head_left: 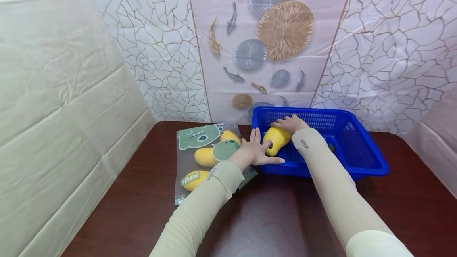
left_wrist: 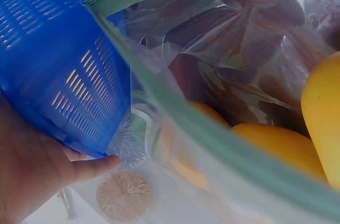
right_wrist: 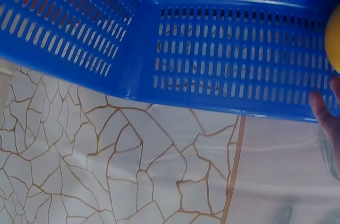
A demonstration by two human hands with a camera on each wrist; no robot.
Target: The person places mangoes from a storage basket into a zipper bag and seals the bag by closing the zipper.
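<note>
A yellow mango (head_left: 276, 139) lies at the left end of the blue basket (head_left: 378, 165). My right hand (head_left: 290, 125) grips it from its far right side; in the right wrist view only some fingers (right_wrist: 324, 112) show, beside the mango (right_wrist: 333, 38). At the basket's left rim my left hand (head_left: 254, 152) is spread, one finger touching the mango's near side. Under that wrist lies a clear zip bag (head_left: 185, 158) with green prints, holding several mangoes (head_left: 205, 156). The left wrist view shows the bag's green mouth (left_wrist: 159, 94) parted, with mangoes (left_wrist: 281, 141) inside.
Inside the basket, by the right wrist, a small dark green thing (head_left: 331, 148) is partly hidden. The dark red-brown table (head_left: 271, 217) ends at a patterned backdrop (head_left: 171, 50) behind, with a pale cloth wall (head_left: 71, 102) on the left.
</note>
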